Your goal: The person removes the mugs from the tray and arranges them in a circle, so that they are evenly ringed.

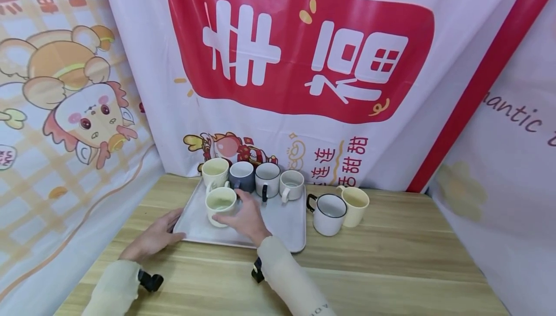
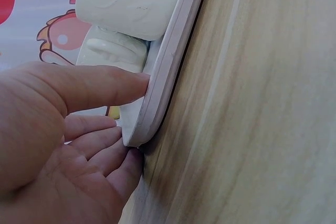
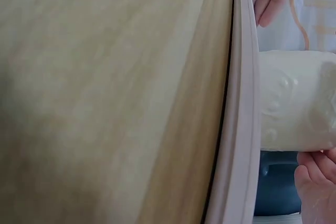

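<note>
A pale green mug (image 1: 220,205) with raised relief stands near the front left of the grey tray (image 1: 278,229). My right hand (image 1: 246,217) grips it from the right, thumb at the front and fingers at the far side. In the right wrist view, the fingers (image 3: 320,169) lie against the side of the mug (image 3: 296,100). My left hand (image 1: 158,234) holds the tray's front left corner. In the left wrist view its thumb (image 2: 115,85) presses the tray's rim (image 2: 157,95), with fingers around the corner. Behind the held mug stands another pale green mug (image 1: 215,171).
Along the tray's back stand a dark blue mug (image 1: 242,183), a white mug with black handle (image 1: 267,181) and a small whitish mug (image 1: 292,185). On the wooden table (image 1: 391,258), right of the tray, stand a black-rimmed white mug (image 1: 329,217) and a yellow mug (image 1: 356,207). A printed curtain (image 1: 304,132) hangs behind.
</note>
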`<state>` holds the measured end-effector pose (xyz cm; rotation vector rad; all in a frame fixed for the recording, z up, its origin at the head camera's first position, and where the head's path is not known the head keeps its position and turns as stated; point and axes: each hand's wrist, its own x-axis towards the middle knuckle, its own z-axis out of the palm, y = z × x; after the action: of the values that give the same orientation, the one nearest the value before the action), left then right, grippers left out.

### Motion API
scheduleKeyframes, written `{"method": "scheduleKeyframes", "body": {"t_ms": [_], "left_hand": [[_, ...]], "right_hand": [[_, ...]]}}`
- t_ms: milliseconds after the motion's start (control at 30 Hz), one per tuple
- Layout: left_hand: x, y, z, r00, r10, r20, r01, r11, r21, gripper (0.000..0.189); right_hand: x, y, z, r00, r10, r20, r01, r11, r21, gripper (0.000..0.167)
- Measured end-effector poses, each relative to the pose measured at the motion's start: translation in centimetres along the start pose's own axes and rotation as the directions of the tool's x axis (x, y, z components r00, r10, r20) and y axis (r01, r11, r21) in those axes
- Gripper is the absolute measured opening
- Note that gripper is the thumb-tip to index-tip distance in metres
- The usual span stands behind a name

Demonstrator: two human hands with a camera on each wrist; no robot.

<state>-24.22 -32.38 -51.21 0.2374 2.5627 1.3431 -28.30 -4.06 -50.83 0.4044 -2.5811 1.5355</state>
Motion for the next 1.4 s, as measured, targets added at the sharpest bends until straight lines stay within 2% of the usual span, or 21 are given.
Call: {"method": "scheduleKeyframes", "body": {"t_ms": [200, 433, 567, 733, 967, 1133, 1300, 1400], "left_hand": [[0.1, -0.2, 0.1, 1.0, 0.005, -0.004, -0.005, 1.0, 0.012, 0.088], [0.2, -0.1, 0.2, 1.0, -0.001, -0.003, 0.001, 1.0, 0.004, 0.087], [0.2, -0.1, 0.3, 1.0, -0.021, -0.002, 0.021, 1.0, 0.004, 0.088], [0.3, -0.4, 0.1, 0.999, -0.038, 0.003, 0.038, 0.999, -0.006, 0.089], [0.1, -0.4, 0.0, 1.0, -0.004, 0.0, 0.004, 1.0, -0.002, 0.087], [0.1, -0.3, 0.0, 1.0, -0.006, 0.001, 0.006, 1.0, 0.011, 0.087], [0.1, -0.3, 0.0, 1.0, 0.001, 0.005, -0.001, 1.0, 0.007, 0.086], [0.0, -0.3, 0.0, 1.0, 0.014, 0.005, -0.014, 1.0, -0.002, 0.085]], "right_hand": [[0.2, -0.5, 1.1, 0.998, 0.035, -0.059, -0.034, 0.999, 0.007, 0.102], [0.5, -0.5, 2.0, 0.991, 0.011, -0.132, -0.013, 1.0, -0.014, 0.09], [0.5, -0.5, 1.8, 0.99, -0.005, -0.141, 0.004, 1.0, -0.008, 0.087], [0.5, -0.5, 1.2, 0.996, 0.007, -0.089, -0.009, 1.0, -0.022, 0.086], [-0.2, -0.4, -0.8, 0.996, -0.078, 0.041, 0.077, 0.997, 0.03, 0.076], [-1.1, -0.1, -2.5, 0.986, -0.1, 0.136, 0.101, 0.995, 0.002, 0.076], [-1.8, 0.2, -4.7, 0.967, -0.193, 0.165, 0.196, 0.981, -0.003, 0.07], [-2.4, 0.2, -6.2, 0.959, -0.226, 0.173, 0.23, 0.973, -0.003, 0.072]]}}
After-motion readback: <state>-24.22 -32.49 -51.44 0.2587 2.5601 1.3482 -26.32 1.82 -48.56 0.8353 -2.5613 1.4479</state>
